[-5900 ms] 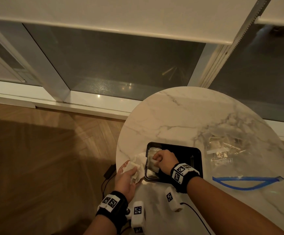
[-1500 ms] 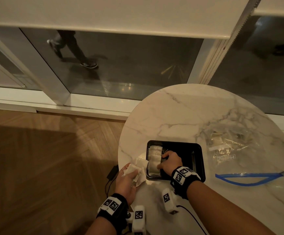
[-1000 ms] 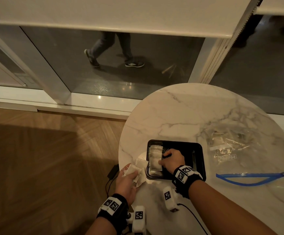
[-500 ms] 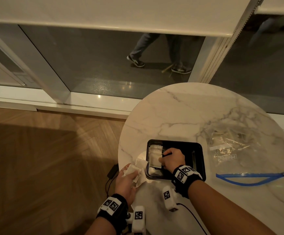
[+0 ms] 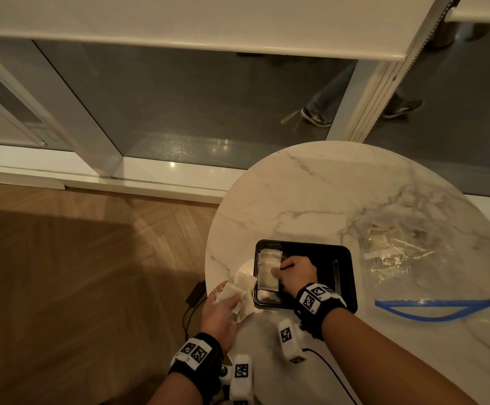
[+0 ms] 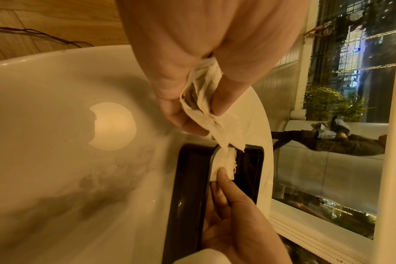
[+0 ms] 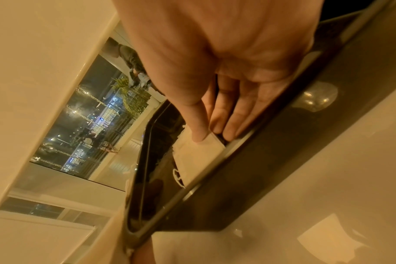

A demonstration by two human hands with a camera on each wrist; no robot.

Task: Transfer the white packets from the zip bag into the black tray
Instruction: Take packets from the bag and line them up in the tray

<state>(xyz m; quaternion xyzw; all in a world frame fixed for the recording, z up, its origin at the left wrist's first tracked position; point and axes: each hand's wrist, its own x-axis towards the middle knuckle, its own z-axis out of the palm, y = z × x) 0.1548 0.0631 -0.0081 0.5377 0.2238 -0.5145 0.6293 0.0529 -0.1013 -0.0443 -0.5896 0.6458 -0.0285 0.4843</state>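
Note:
The black tray (image 5: 345,276) lies near the front left of the round marble table (image 5: 311,197). White packets (image 5: 268,267) lie in a row along its left side. My right hand (image 5: 278,268) is inside the tray and pinches the near packet (image 7: 199,157) between thumb and fingers (image 7: 228,132). Just left of the tray (image 6: 188,196), my left hand (image 5: 232,302) grips a bunch of white packets (image 6: 206,101) that hang over the rim. The clear zip bag (image 5: 407,258) with its blue zip (image 5: 436,309) lies open at the right, a few packets still inside.
The table's left edge runs close by my left hand, with wooden floor (image 5: 77,273) below it. A black adapter and cable (image 5: 194,293) lie on the floor beside the table. A glass wall (image 5: 194,112) stands behind, and a passer-by's feet (image 5: 316,115) show outside.
My right hand has slid a little farther back along the row of packets in the tray. The left hand has stayed put with its bunch. The passer-by outside has walked right.

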